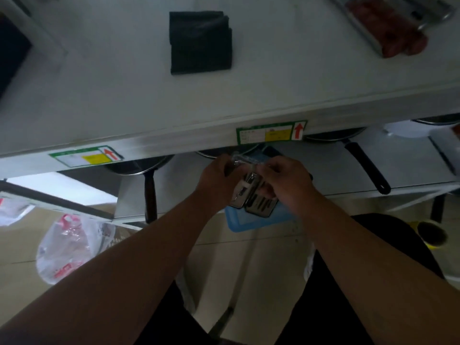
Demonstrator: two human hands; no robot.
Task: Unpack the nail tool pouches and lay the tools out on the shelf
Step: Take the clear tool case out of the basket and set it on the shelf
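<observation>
A pale grey metal shelf [124,95] fills the far half of the view, its front edge carrying two green-and-yellow labels with red arrows [271,132]. On its flat top lies a folded black fabric pouch [200,42], squarish and matte, well apart from the hands. At the far right sits a metal tray of reddish-brown cylinders [388,31].

Below the shelf edge, black frying pans with long handles [366,165] rest on a lower tier, and a blue plastic tray [258,221] lies beneath the hands.

Both hands meet just in front of the shelf edge. The left hand [215,179] and the right hand [288,180] are each closed around an open, shiny metal nail tool case [251,195], a hinged rectangular set lined with slim dark tools. Its long axis runs near to far, tilted a little to the right, with the near end jutting out below the grip and the far end between the fingers. A thin clear plastic piece [245,159] shows at the fingertips; blur hides its exact shape.

A crumpled clear plastic bag with red print [67,247] lies on the tiled floor at near left.
</observation>
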